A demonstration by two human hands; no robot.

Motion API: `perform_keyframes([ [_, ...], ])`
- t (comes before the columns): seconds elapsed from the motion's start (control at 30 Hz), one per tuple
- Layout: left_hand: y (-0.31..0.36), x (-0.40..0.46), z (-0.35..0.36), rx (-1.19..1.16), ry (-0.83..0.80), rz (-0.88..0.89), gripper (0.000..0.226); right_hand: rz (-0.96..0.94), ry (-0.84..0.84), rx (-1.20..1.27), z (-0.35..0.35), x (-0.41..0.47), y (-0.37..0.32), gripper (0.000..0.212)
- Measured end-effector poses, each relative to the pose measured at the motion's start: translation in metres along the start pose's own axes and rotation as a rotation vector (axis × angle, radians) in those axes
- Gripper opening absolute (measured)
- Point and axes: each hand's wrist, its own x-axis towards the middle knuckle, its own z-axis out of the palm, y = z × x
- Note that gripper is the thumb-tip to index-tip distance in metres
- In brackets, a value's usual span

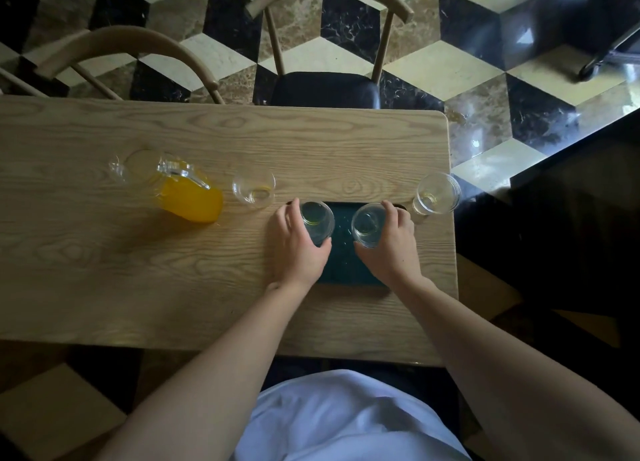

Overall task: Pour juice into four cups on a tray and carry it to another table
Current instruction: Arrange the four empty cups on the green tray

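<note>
A dark green tray (341,260) lies on the wooden table (138,270) in front of me. My left hand (294,246) grips a clear cup (317,220) over the tray's left side. Over the right side, my right hand (389,246) grips a second clear cup (369,223). Both cups look empty apart from a faint trace at the bottom. A third clear cup (254,190) stands on the table left of the tray, and a fourth (437,193) stands to its right near the table edge. A glass jug of orange juice (183,190) sits further left.
Two wooden chairs stand across the table, one (325,86) with a dark seat opposite me and another (114,45) to the left. The table's right edge (450,183) is close to the fourth cup. A dark counter (571,183) rises at right.
</note>
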Motion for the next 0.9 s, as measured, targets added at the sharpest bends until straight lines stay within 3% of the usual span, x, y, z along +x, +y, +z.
perform_keyframes([
  [0.23, 0.007, 0.026, 0.008, 0.027, -0.143, -0.017, 0.107, -0.005, -0.064, -0.089, -0.003, 0.026, -0.011, 0.101],
  [0.53, 0.001, 0.040, 0.004, 0.022, -0.188, -0.021, 0.111, -0.003, -0.105, -0.055, -0.007, 0.035, -0.014, 0.106],
  [0.77, -0.025, 0.042, -0.027, -0.061, 0.277, -0.188, 0.073, 0.087, 0.134, 0.000, -0.033, 0.030, 0.009, 0.086],
  [0.9, -0.039, 0.065, -0.036, -0.033, 0.296, -0.356, 0.090, 0.240, 0.236, -0.023, -0.044, 0.047, 0.023, 0.089],
])
